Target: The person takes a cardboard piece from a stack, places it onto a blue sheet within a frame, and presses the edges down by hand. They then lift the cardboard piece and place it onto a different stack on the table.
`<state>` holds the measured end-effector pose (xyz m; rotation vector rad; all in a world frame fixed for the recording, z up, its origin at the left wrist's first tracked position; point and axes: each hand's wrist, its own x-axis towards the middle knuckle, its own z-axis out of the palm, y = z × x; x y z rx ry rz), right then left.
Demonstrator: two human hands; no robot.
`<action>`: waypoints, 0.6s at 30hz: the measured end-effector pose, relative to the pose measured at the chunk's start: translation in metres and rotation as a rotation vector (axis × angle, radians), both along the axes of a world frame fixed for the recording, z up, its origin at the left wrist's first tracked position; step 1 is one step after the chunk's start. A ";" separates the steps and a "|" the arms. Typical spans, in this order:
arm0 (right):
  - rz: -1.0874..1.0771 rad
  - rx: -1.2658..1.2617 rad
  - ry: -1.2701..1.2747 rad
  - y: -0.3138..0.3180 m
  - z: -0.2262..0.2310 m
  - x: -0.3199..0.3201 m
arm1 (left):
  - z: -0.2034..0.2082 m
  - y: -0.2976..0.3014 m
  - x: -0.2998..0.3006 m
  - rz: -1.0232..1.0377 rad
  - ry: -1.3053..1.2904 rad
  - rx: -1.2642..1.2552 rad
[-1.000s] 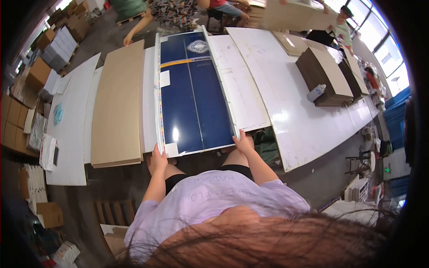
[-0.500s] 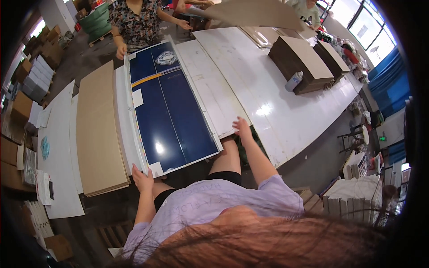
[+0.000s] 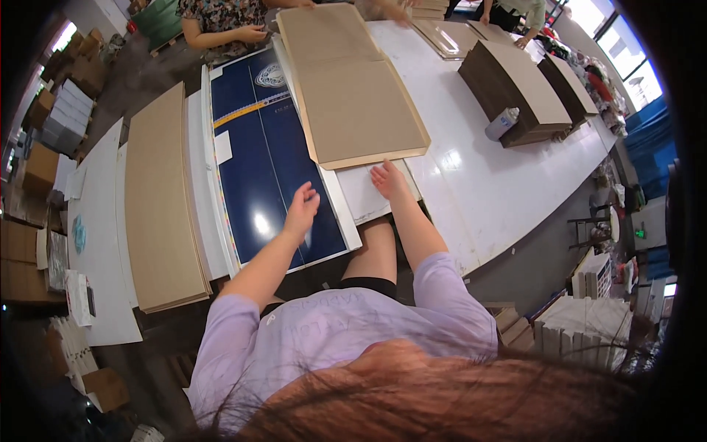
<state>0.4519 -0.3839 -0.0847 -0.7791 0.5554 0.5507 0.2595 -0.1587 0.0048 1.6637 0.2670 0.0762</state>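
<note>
A large brown cardboard panel (image 3: pixel 353 96) with a lighter tan border lies across the middle of the table, over the right edge of the blue printed sheets. My right hand (image 3: pixel 389 181) is at its near edge, fingers spread; whether the fingertips touch it I cannot tell. Above the glossy dark blue sheet (image 3: pixel 258 177) hovers my left hand (image 3: pixel 302 212), fingers apart and holding nothing. That sheet carries a white emblem, a yellow band and a white margin. Part of it is hidden under the panel and my left forearm.
Tall brown boards (image 3: pixel 162 199) are stacked left of the blue sheets. On the white table (image 3: pixel 471 191) at right stand cardboard stacks (image 3: pixel 508 96) and a spray can (image 3: pixel 502 124). Across the table, a person in a floral top (image 3: pixel 221 26) and other people work.
The brown panel, earlier lifted at the far side, now lies in front of me. My left hand has left the blue sheet's near corner and moved right; my right hand has moved slightly forward.
</note>
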 end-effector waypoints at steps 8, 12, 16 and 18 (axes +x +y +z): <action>-0.166 0.119 -0.016 0.047 -0.014 0.046 | -0.031 -0.044 0.100 0.104 0.426 -0.974; -0.250 -0.055 -0.141 0.056 0.046 0.043 | 0.008 -0.070 0.130 0.332 0.495 -0.961; -0.330 0.000 -0.286 0.046 0.109 0.028 | 0.060 -0.079 0.153 0.396 -0.037 -1.076; -0.325 -0.002 -0.296 0.045 0.132 0.015 | 0.087 -0.079 0.145 0.449 -0.119 -1.104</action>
